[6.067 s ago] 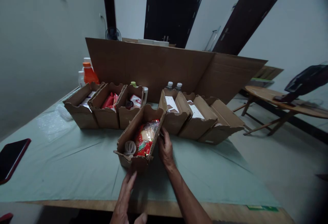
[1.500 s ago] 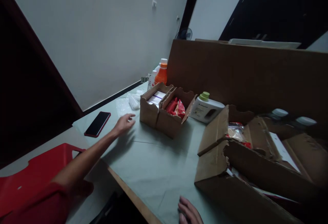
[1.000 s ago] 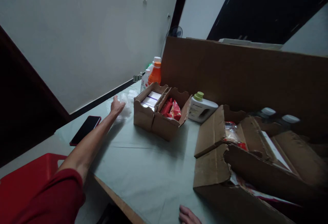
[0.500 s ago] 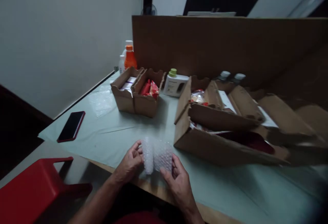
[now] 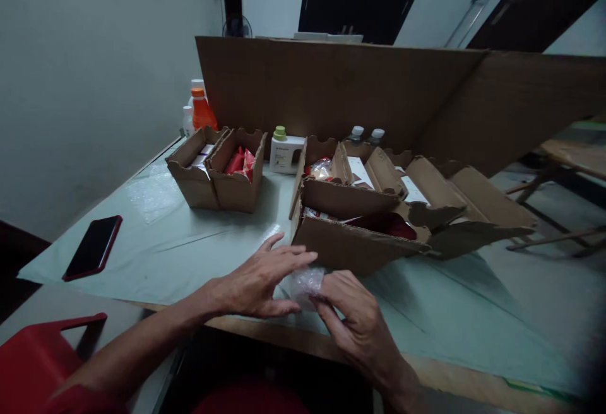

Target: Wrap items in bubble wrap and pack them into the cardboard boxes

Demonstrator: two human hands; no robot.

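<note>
A small bundle of clear bubble wrap (image 5: 307, 281) is between my hands, just above the front of the cloth-covered table. My right hand (image 5: 353, 313) is closed on its right side, thumb below and fingers bent over it. On the other side, my left hand (image 5: 262, 278) has its fingers stretched out and spread, the fingertips close to the wrap's upper left edge. Whether those fingertips touch it I cannot tell. What, if anything, lies inside the wrap is hard to make out.
Cardboard bins (image 5: 237, 190) with red packets stand at the left back; a larger cardboard bin (image 5: 350, 237) lies right of my hands. A white bottle (image 5: 284, 152) with a green cap stands between. A phone (image 5: 93, 247) lies left, above a red stool (image 5: 38, 363).
The bubble wrap has gone from a spread, partly folded sheet to a smaller bundle. My left hand has opened and moved right, over toward it. The view has turned right.
</note>
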